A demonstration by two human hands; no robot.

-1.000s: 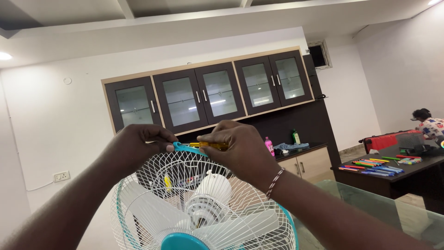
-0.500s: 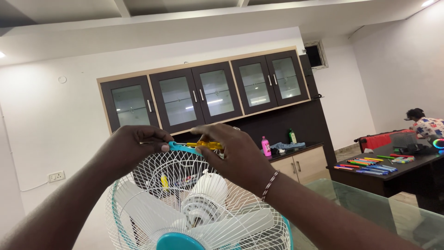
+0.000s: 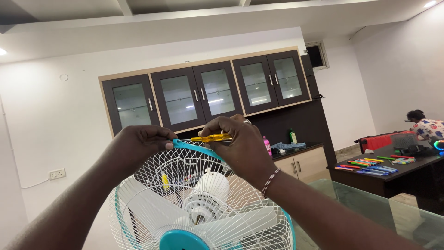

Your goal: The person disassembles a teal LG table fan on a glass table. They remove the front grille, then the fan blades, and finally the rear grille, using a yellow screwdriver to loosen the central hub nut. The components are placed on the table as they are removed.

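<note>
A table fan with a white wire guard [image 3: 185, 185] and a teal rim [image 3: 196, 148] fills the lower middle of the view. My left hand [image 3: 138, 146] pinches the top of the teal rim. My right hand [image 3: 240, 148] holds a yellow-handled screwdriver [image 3: 210, 138] lying level, its tip pointing left at the rim's top next to my left fingers. Behind the wires show the white blades [image 3: 148, 208] and the white motor housing [image 3: 210, 187]. A teal hub cap [image 3: 178, 240] sits at the guard's centre.
A glass table [image 3: 370, 203] lies under my right arm. To the right stands a dark desk [image 3: 393, 173] with several coloured pens; a person [image 3: 423, 125] sits behind it by a red suitcase [image 3: 381, 141]. Wall cabinets [image 3: 208, 92] and a counter with bottles stand behind.
My right hand has lifted a little and now holds the screwdriver more exposed at the top of the rim. The view shifted slightly; my left hand keeps its grip.
</note>
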